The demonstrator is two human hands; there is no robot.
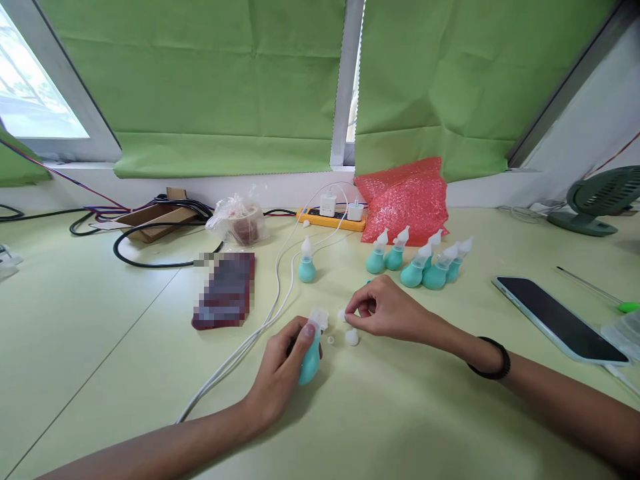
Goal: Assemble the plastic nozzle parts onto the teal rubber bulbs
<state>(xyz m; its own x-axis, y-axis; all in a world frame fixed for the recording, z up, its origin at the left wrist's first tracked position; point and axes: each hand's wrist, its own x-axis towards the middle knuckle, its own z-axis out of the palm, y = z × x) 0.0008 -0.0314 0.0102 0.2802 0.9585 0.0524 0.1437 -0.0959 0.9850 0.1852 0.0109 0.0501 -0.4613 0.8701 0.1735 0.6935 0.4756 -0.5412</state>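
My left hand [286, 357] is closed round the teal bulb of a nasal aspirator [310, 363]. Its clear plastic collar [319, 319] points up and away, with no nozzle tip on it. My right hand [383, 308] is in a pinch just right of it, thumb and forefinger at a small white piece [342, 315]. On the table below lie a round white cap-like piece [352, 338] and a tiny white ring [331, 340]. A whole nasal aspirator [307, 261] stands upright beyond my left hand. Something teal behind my right hand is mostly hidden.
Several teal aspirators [435, 270] with white tips stand in a group behind my right hand. Behind them leans a red bubble-wrap bag [407, 203] beside an orange power strip [333, 219]. White cables [260, 330] cross at left near a dark red phone [225, 290]. Another phone [560, 320] lies right.
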